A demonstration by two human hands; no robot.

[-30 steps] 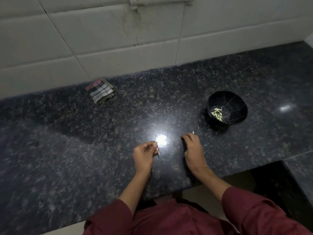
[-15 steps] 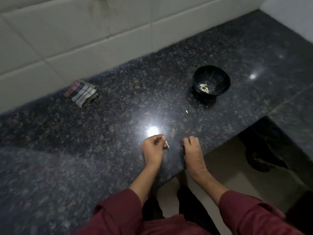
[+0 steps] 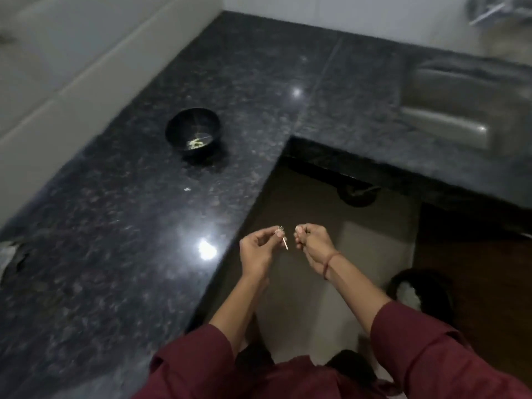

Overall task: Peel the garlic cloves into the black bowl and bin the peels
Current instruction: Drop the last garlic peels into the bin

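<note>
The left hand [image 3: 257, 250] is raised with its fingers curled in, thumb and forefinger pinching a garlic peel [image 3: 283, 241]. This is a thin pale sliver that hangs down from the fingertips, with a wispy tuft at the top. Just beside it, not touching, the right hand [image 3: 312, 243] is curled into a loose fist with the thumb laid against the forefinger. I cannot tell whether anything is held inside it. A red thread [image 3: 330, 264] circles the right wrist, and both forearms come out of maroon sleeves [image 3: 426, 341].

Both hands are off the bench [image 3: 115, 254], past its front edge and above the pale floor [image 3: 290, 298] in the inner corner of the L-shaped top. The bench is dark speckled stone with bright spots of reflected light.

The black bowl [image 3: 184, 126] stands on the bench well beyond the hands, to the left and near the tiled wall [image 3: 72, 67]. A few pale garlic pieces [image 3: 196, 143] lie in its bottom. A small pale scrap [image 3: 187, 189] lies on the bench between the bowl and the hands.

At the far right a steel sink [image 3: 449, 122] is set into the other leg of the bench, and it is blurred. On the floor to the right of the right forearm is a dark round container [image 3: 437, 286] with something white inside.
</note>
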